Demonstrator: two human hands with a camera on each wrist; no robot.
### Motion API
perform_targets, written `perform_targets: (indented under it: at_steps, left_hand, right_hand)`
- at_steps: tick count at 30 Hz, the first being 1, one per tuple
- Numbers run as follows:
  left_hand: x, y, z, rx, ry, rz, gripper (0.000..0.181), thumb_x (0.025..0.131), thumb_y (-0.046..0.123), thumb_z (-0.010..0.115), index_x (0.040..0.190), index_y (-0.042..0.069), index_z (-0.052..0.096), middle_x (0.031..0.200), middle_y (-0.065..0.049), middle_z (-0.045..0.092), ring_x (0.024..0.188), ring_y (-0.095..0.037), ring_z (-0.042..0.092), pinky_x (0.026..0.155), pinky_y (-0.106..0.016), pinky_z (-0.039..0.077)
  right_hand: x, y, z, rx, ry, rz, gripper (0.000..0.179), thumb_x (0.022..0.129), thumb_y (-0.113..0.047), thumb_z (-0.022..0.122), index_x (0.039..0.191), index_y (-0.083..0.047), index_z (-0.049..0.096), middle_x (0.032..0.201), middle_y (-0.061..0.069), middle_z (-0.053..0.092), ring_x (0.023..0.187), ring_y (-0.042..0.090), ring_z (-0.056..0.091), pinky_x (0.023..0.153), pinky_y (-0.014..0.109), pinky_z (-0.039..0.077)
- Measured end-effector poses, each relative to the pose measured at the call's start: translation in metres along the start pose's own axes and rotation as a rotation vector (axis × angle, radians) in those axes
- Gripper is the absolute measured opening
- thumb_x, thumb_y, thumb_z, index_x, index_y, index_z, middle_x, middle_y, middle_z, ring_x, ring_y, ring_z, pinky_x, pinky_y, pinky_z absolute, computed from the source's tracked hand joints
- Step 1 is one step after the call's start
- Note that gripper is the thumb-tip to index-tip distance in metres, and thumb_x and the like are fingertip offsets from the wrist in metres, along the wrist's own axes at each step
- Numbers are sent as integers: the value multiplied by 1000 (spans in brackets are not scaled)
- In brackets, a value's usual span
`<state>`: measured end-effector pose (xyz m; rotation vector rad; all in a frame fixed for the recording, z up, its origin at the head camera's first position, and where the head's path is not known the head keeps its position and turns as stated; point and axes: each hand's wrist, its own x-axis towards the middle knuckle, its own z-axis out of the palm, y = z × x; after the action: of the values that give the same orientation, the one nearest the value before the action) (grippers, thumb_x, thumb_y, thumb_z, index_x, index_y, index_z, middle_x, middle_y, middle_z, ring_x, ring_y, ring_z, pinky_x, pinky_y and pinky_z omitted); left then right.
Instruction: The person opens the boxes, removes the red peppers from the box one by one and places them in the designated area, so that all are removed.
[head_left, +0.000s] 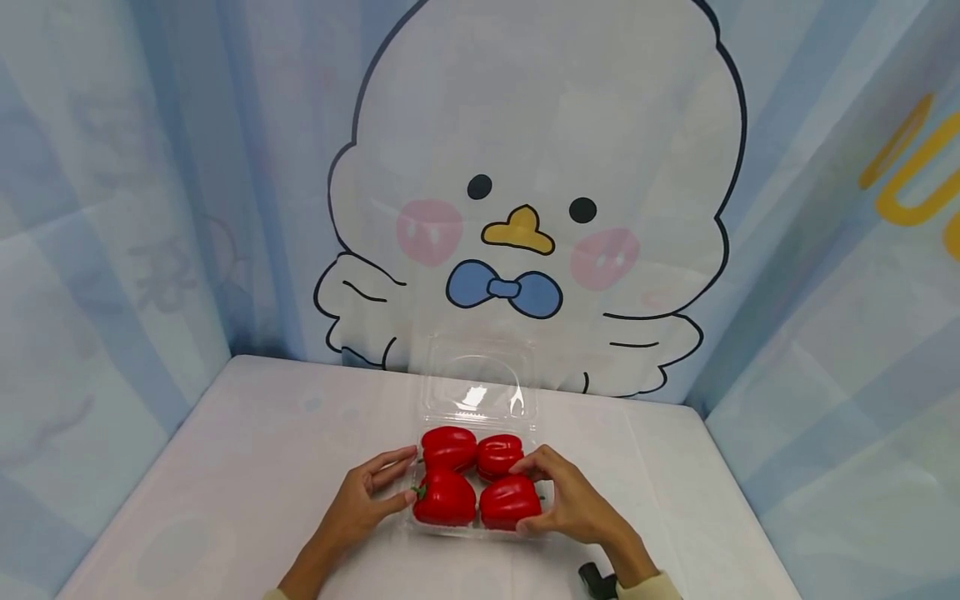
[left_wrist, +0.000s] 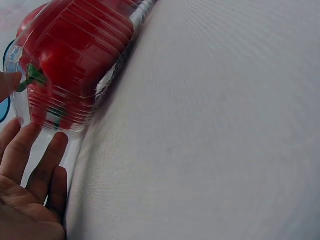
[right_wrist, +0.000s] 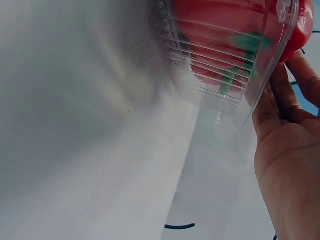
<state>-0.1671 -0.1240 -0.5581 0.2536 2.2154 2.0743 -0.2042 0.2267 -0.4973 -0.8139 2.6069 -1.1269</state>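
Note:
Several red bell peppers sit in a clear plastic clamshell box (head_left: 480, 533), two at the back and two in front. My right hand (head_left: 573, 500) reaches over the box's right rim. Its thumb is at the near side and its fingers at the far side of the front right bell pepper (head_left: 510, 502), gripping it. My left hand (head_left: 367, 492) is at the left rim with fingers extended, beside the front left bell pepper (head_left: 446, 498) and its green stem. In the left wrist view, the fingertips (left_wrist: 61, 140) lie right by the ribbed wall.
The box's clear lid (head_left: 480, 379) stands raised at the back. A white cloth covers the table (head_left: 300, 433). A dark object (head_left: 596, 581) lies by the right sleeve. Behind hangs a curtain (head_left: 525, 100) with a cartoon bird, and curtains flank both sides.

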Motion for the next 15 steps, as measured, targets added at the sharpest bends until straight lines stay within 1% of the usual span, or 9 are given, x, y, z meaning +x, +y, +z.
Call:
perform_targets:
  at_steps: [6,10,13,15]
  left_hand:
    - [0,-1,0,-1,-9,9,64,95,22,81,153,10,56,158,-9,57,152,-30,48,125,-45,37]
    - [0,-1,0,3,-10,13,64,95,23,81,153,10,55,159,-10,56,152,-31,48,125,-43,39]
    - [0,0,0,3,-5,3,65,95,23,82,153,11,56,159,-9,56,152,-30,48,124,-39,40]
    - [0,0,0,2,-1,3,65,95,23,82,153,11,56,158,-9,57,152,-30,48,124,-39,40]
  right_hand:
    - [0,0,1,-17,1,23,61,75,-32,94,129,-25,65,120,-8,61,114,12,66,102,23,58]
    - [0,0,2,-26,10,13,62,75,-30,94,128,-25,64,120,-8,61,114,11,66,103,24,58]
    - [-1,2,2,-30,19,-5,62,74,-30,93,128,-25,63,120,-9,61,114,10,66,104,24,58]
    - [-1,3,2,-26,22,-17,62,74,-30,93,128,-26,63,120,-9,61,114,10,66,105,24,58]
